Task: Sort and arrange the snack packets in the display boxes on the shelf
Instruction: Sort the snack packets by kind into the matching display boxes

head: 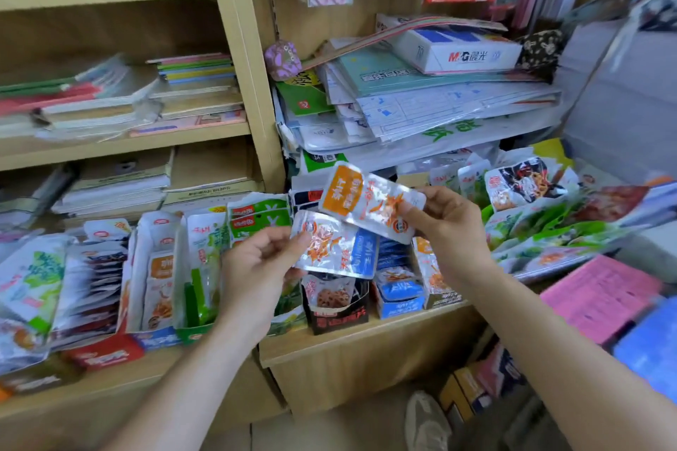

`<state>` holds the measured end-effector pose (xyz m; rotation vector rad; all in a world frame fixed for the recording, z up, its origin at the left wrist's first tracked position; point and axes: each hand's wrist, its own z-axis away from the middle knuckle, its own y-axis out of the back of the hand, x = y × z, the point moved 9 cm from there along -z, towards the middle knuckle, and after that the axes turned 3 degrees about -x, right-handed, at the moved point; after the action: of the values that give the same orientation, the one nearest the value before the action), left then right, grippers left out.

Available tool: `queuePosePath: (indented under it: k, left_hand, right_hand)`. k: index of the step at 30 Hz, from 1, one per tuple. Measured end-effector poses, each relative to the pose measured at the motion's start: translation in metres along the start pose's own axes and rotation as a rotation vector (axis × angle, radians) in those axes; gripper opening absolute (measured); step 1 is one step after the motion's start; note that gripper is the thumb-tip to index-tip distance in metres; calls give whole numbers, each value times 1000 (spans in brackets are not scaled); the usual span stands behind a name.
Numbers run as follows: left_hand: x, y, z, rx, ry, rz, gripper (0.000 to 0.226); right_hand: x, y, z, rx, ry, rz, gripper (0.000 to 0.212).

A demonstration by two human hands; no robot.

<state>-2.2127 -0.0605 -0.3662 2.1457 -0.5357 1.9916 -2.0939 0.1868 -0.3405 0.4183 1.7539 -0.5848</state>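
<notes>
My left hand [256,264] pinches the end of a silver snack packet with a blue end [339,249]. My right hand [445,227] pinches a silver packet with an orange end [366,199], held just above and partly over the blue one. Both packets hover over the shelf's display boxes. Below them stand a blue display box [401,298] with blue packets, a dark box of lotus-root packets [339,315] and, further left, a box holding orange-labelled packets [157,289].
The wooden shelf [366,337] carries several more packet boxes on the left and loose green packets [542,231] on the right. Stacked papers and an M&G box [465,51] lie above. Notebooks fill the left shelves. Pink paper [604,293] sits at right.
</notes>
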Motion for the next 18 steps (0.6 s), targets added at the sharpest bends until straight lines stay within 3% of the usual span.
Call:
queuePosePath:
  k: [4,7,10,13,16,18]
  left_hand:
    - [0,-11,-3,42,-29,1,12]
    - [2,-28,-5,11,-73,-40,11]
    - [-3,-45,-8,-23,-75,-85,16]
    - [-6,-57,-11,-15,-84,-119,13]
    - [-8,-65,-15,-14,-84,-130,12]
    - [-11,-70,-17,-23,-78,-156,11]
  right_hand:
    - [-16,61,-13,147,33,184,10]
    - [-21,103,-17,268,50,480,9]
    - [-12,123,-16,307,-39,549,19]
    - [5,109,-17,159,-127,799,39]
    - [28,84,-17,-95,-154,1171,40]
    - [41,80,-17,-166,-181,1238,43]
